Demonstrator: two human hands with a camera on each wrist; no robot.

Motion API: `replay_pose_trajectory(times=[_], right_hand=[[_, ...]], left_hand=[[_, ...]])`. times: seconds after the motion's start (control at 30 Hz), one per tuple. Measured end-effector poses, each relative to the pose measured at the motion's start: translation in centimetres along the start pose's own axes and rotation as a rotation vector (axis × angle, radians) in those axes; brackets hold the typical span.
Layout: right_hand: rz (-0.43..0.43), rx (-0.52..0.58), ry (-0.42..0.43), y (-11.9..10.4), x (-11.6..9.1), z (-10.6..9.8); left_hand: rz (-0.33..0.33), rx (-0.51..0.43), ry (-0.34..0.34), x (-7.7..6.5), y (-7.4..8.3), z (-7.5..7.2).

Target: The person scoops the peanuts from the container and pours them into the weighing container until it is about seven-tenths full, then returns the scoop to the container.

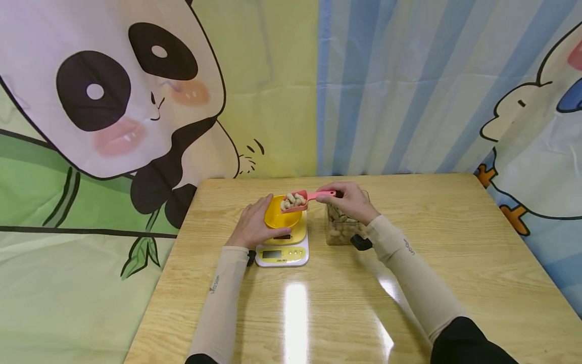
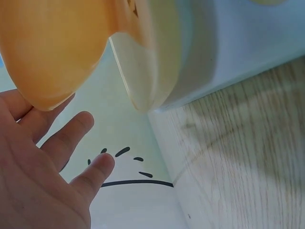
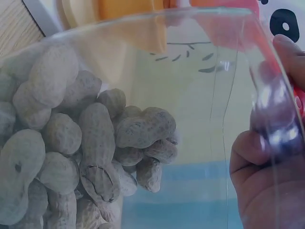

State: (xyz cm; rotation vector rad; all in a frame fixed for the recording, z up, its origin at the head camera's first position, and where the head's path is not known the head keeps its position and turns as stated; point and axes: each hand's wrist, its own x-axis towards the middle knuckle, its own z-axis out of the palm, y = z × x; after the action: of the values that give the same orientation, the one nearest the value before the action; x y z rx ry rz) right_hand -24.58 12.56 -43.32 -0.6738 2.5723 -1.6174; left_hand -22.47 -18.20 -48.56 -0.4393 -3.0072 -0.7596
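A yellow bowl [image 1: 274, 218] rests on the yellow-and-white kitchen scale [image 1: 297, 252]. My left hand [image 1: 253, 225] holds the bowl from its left side, thumb along the near side and fingers round the far side; in the left wrist view two fingers stand off the bowl [image 2: 57, 47]. The right hand [image 1: 349, 198] grips a pink scoop [image 1: 313, 195] by its handle. Peanuts [image 1: 294, 200] in their shells fill the scoop, which hangs over the bowl. Below the right hand stands a clear container [image 1: 334, 237] with more peanuts [image 3: 95, 143].
The scale and container stand side by side on a wooden table [image 1: 409, 303]. Behind the table hangs a printed curtain [image 1: 273, 101] with cartoon animals. A black wrist-camera piece [image 1: 361, 242] shows by the container.
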Motion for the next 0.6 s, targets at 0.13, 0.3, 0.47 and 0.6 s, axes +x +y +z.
replay_pose_trajectory(times=[0.13, 0.3, 0.47, 0.6], right_hand=[[0.012, -0.037, -0.027, 0.2, 0.3, 0.0], [-0.006, -0.087, -0.042, 0.3, 0.7, 0.0], [-0.067, -0.172, -0.073, 0.0, 1.2, -0.1], [-0.112, -0.226, -0.117, -0.4, 1.5, 0.0]], left_hand=[[-0.005, 0.002, -0.002, 0.2, -0.1, 0.1], [-0.009, 0.003, 0.0, 0.3, -0.1, 0.2], [0.001, -0.003, 0.008, 0.3, 0.0, 0.2], [0.002, -0.005, 0.006, 0.2, -0.1, 0.1]])
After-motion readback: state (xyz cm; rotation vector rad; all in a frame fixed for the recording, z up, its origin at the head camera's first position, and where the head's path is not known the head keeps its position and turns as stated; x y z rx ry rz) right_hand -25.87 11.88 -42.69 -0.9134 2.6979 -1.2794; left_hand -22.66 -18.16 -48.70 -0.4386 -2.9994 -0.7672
